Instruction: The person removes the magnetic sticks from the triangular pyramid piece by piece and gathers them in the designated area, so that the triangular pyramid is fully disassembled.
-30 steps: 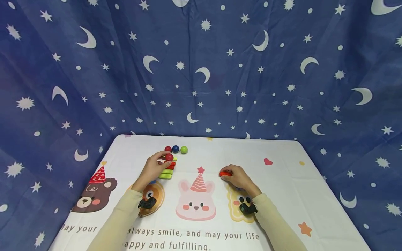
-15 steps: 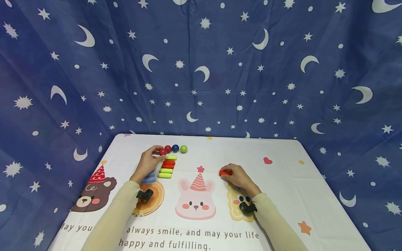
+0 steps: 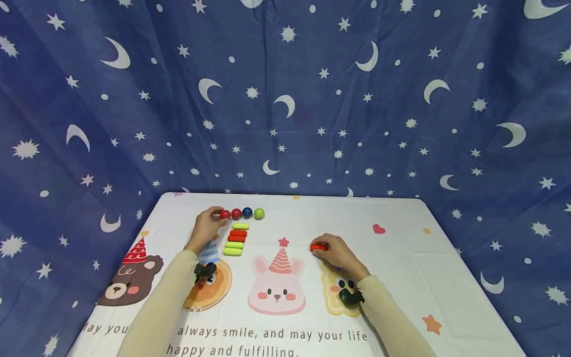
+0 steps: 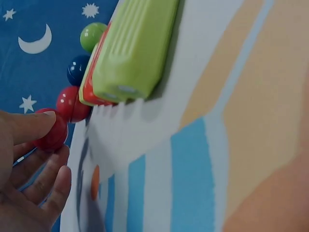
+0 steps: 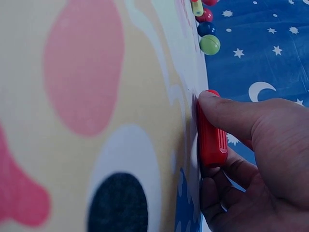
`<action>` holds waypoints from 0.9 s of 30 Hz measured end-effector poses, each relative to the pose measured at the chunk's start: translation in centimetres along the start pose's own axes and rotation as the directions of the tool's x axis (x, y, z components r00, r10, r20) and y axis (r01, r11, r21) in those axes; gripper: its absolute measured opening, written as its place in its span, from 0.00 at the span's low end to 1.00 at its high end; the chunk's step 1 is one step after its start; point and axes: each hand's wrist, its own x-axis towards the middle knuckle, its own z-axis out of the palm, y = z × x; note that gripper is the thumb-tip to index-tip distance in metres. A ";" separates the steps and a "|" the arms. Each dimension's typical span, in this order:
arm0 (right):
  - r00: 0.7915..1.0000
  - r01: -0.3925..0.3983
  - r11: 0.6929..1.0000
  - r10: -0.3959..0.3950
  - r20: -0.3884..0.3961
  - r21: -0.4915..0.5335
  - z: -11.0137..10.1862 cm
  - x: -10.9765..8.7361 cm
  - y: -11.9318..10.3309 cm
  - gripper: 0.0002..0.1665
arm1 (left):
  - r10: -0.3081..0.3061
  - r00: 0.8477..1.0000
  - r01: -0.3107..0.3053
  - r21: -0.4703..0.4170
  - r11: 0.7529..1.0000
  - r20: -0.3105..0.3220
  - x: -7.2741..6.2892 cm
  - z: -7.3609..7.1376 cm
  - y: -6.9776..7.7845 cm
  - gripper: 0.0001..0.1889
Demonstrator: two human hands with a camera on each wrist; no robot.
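My left hand (image 3: 207, 229) pinches a red ball (image 4: 52, 133) between thumb and fingers, at the left end of a row of balls. Right beside it in the row are another red ball (image 3: 236, 213), a dark blue ball (image 3: 247, 212) and a light green ball (image 3: 259, 213). Off to the right, my right hand (image 3: 334, 249) holds a red ridged bar (image 5: 211, 130) low over the tabletop, thumb on one side and fingers on the other.
Below the balls, a column of bars lies on the white printed tablecloth (image 3: 276, 228): a yellow-green bar (image 3: 241, 226) at the top, red bars (image 3: 238, 235) in the middle, more yellow-green bars (image 3: 233, 252) beneath. A blue star-patterned curtain (image 3: 285, 124) hangs behind the table.
My left hand has carried its red ball left and back, from over the bars to the left end of the ball row. The right hand stays with the red bar.
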 end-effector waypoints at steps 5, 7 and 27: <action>1.000 0.004 1.000 -0.004 -0.003 -0.010 -0.1 0.0 -0.1 0.13 | -0.010 1.000 0.010 0.024 1.000 -0.012 0.6 0.0 -0.5 0.23; 1.000 0.003 1.000 -0.003 -0.002 -0.016 -0.1 -0.1 -0.1 0.13 | -0.021 1.000 0.021 0.034 0.999 -0.005 0.8 0.1 -0.7 0.23; 1.000 -0.001 1.000 0.001 -0.008 0.011 0.0 -0.2 -0.2 0.12 | -0.082 0.996 0.080 0.059 0.995 0.043 1.3 0.2 -0.8 0.27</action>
